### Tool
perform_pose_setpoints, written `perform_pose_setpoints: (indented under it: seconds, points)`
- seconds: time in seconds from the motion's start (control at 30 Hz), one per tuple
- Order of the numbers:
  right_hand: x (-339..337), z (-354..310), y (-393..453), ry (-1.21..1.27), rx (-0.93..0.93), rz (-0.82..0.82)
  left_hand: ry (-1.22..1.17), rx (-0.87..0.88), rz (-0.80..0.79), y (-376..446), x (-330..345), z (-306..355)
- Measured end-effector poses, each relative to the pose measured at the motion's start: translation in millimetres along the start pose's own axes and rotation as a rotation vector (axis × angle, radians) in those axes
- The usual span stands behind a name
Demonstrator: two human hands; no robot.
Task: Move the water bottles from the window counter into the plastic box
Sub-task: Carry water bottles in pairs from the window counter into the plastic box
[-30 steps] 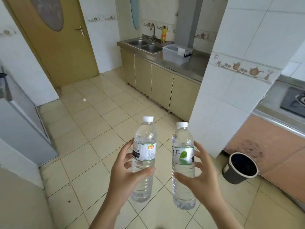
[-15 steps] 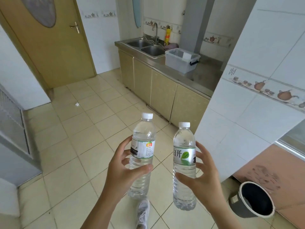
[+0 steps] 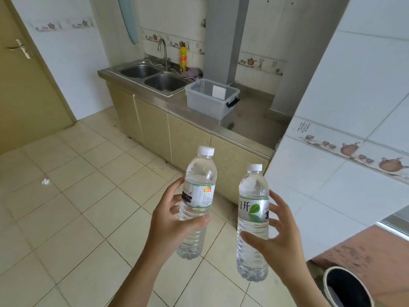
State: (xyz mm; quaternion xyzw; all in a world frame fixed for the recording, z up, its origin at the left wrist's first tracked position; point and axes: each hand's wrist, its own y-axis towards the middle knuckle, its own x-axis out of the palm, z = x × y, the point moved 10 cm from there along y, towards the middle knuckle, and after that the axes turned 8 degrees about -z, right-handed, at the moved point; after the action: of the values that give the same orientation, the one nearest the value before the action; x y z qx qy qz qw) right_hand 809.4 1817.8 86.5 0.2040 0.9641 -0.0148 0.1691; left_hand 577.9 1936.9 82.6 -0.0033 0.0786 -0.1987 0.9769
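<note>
I hold two clear water bottles with white caps upright over the tiled floor. My left hand (image 3: 170, 222) grips the bottle with the white and orange label (image 3: 198, 196). My right hand (image 3: 278, 242) grips the bottle with the green leaf label (image 3: 253, 211). Ahead, a clear plastic box (image 3: 210, 103) with a dark handle clip stands open on the steel counter (image 3: 250, 127), to the right of the sink. A white card lies inside the box.
A double steel sink (image 3: 152, 77) with a tap and a yellow bottle (image 3: 183, 57) is at the counter's far end. A white tiled pillar (image 3: 345, 151) stands close on my right. A black bucket (image 3: 347, 289) sits on the floor at lower right. A wooden door (image 3: 26, 85) is on the left.
The view has moved forward and turned toward the counter, so the plastic box and sink look nearer. Both bottles stay gripped upright in my hands.
</note>
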Motion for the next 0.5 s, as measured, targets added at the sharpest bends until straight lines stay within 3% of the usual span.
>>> perform_pose_setpoints:
  seconds: [0.5]
  points:
    - [48.3,15.9,285.4,0.086,-0.053,-0.094,-0.026,-0.031,0.124,254.5,-36.5,-11.4]
